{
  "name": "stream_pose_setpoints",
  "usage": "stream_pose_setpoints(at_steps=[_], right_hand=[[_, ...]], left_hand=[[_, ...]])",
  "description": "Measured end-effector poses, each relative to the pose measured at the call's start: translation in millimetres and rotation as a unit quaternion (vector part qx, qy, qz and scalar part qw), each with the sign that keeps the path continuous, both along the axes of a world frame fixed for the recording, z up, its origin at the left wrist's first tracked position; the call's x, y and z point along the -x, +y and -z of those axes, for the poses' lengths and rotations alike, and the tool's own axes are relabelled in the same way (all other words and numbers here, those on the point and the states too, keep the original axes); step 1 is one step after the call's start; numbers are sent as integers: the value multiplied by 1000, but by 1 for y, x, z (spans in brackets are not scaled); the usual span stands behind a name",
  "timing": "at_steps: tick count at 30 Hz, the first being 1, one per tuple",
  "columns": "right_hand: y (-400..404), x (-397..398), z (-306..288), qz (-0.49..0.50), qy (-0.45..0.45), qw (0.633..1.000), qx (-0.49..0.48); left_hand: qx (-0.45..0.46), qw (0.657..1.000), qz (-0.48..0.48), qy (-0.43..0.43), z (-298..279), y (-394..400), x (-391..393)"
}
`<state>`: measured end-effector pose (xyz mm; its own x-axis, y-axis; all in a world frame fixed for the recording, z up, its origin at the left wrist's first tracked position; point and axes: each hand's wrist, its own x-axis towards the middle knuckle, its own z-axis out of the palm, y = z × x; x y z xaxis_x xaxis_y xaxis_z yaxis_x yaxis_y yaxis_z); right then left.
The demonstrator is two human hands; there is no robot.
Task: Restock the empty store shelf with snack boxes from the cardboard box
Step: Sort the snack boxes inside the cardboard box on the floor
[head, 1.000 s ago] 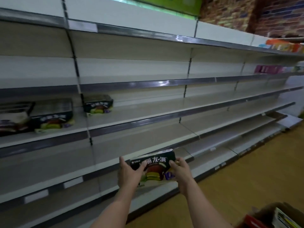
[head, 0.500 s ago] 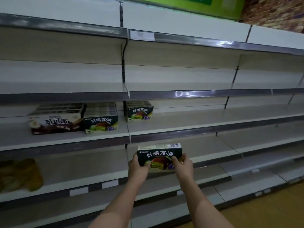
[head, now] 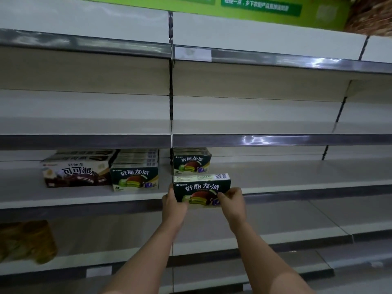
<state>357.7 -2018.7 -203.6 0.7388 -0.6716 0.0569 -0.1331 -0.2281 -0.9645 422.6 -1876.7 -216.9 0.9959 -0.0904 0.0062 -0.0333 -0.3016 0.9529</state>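
The snack box [head: 202,190] sits between both hands at the shelf [head: 297,195] edge, the left hand [head: 172,203] gripping its left end, the right hand [head: 232,201] pinching its lower right corner. The fingers [head: 222,196] cover that corner; the box's bottom edge is hidden.

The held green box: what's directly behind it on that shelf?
Behind the held green box, gripped by both hands, another green snack box stands further back on the shelf. Its lower edge is covered.
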Motion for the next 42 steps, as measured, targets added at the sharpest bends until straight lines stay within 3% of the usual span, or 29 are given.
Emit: stream_pose_setpoints(at_steps=[4, 11, 22, 42], right_hand=[[-16, -27, -5, -30, -6, 999, -14], [-35, -69, -5, -45, 5, 998, -31], [-57, -154, 11, -81, 7, 997, -18], [-61, -197, 26, -98, 30, 995, 12]], left_hand=[[30, 999, -30, 17, 1, -16, -23], [44, 999, 13, 10, 5, -31, -63], [69, 997, 4, 32, 17, -48, -139], [57, 998, 23, -3, 33, -57, -182]])
